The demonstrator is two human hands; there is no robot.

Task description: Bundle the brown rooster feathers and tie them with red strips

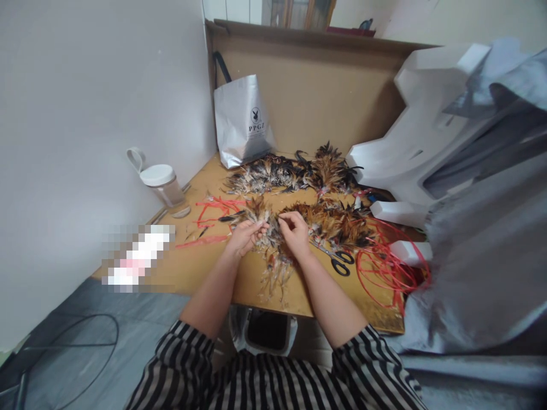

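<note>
Both my hands work over a pile of brown and black feathers (273, 250) on a low wooden board (205, 267). My left hand (245, 236) is curled, its fingers closed on a bunch of feathers. My right hand (296, 230) pinches the same clump from the right side, fingertips pressed together. More feathers (290, 171) lie in a row further back, and another heap (342, 225) spreads out to the right of my hands. Black-handled scissors (339, 262) lie just right of my right wrist.
Red string (384, 267) coils at the right and red strips (213, 210) lie at the left. A clear jar with a white lid (162, 182) stands by the wall. A silver bag (241, 122) leans on cardboard. White foam (419, 136) and grey cloth (482, 256) crowd the right.
</note>
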